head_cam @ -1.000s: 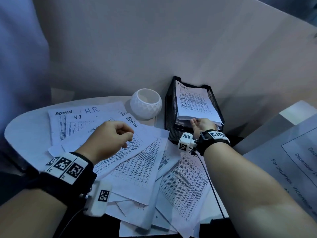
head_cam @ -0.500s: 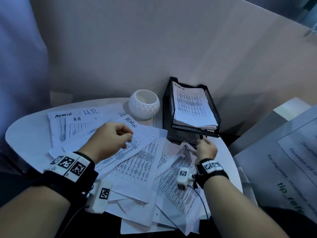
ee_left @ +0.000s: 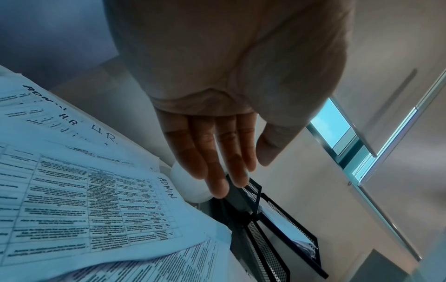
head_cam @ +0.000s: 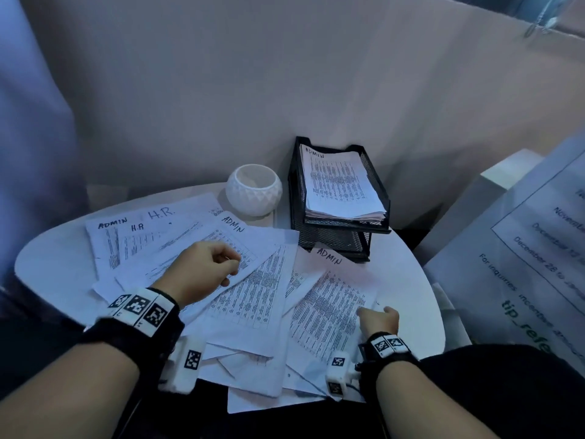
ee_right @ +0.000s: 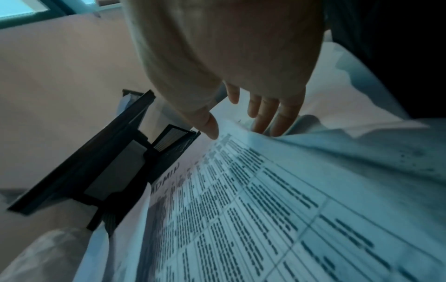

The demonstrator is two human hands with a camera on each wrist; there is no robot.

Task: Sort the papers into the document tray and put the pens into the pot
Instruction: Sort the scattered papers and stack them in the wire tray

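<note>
Left hand (head_cam: 202,270) slack above loose papers (head_cam: 253,299), right hand's (head_cam: 378,320) grip pinching an ADMIN sheet (head_cam: 329,308) (pot (head_cam: 253,190) and tray (head_cam: 335,239) beyond).

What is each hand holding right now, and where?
Right hand pinches the ADMIN sheet at its right edge. Left hand holds nothing.

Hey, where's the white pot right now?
In the head view the white pot stands at the table's far edge, just left of the black document tray, beyond the scattered papers.

wristbands (head_cam: 139,315): black, white coded tags | wrist cameras (head_cam: 186,365): white, cabled
</note>
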